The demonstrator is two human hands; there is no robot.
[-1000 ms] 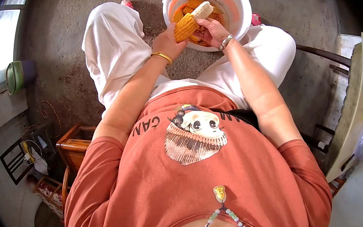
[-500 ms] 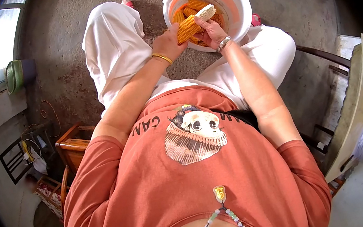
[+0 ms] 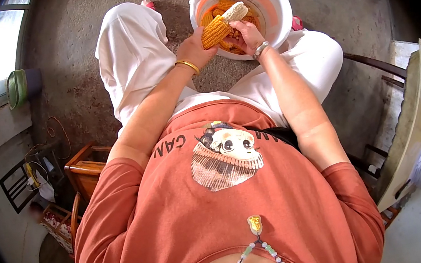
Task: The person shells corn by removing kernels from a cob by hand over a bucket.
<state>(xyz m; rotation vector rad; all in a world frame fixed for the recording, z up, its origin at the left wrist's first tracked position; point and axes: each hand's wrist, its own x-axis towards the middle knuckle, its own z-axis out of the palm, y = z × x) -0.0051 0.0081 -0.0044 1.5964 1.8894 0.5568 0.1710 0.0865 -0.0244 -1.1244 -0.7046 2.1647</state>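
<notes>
My left hand (image 3: 196,48) is closed around the lower end of a yellow ear of corn (image 3: 214,32), held slanted over the near rim of the bucket. A bare white corn cob length (image 3: 235,12) extends from the ear's upper end; I cannot tell whether both are one piece. My right hand (image 3: 247,37) is closed at the cob's underside, with its fingertips partly hidden. Beneath the hands stands a white bucket (image 3: 277,12) holding several yellow ears of corn (image 3: 225,4) and some loose kernels.
White-trousered knees (image 3: 126,40) flank the bucket on the concrete floor (image 3: 68,38). A wooden chair (image 3: 85,164) is at the left, and a green container (image 3: 16,90) stands below the window. On the right is a pale board (image 3: 402,119).
The ear and the white cob have shifted slightly in my hands, and more of the white length shows. My right hand has slid a little lower along it. The bucket has stayed put.
</notes>
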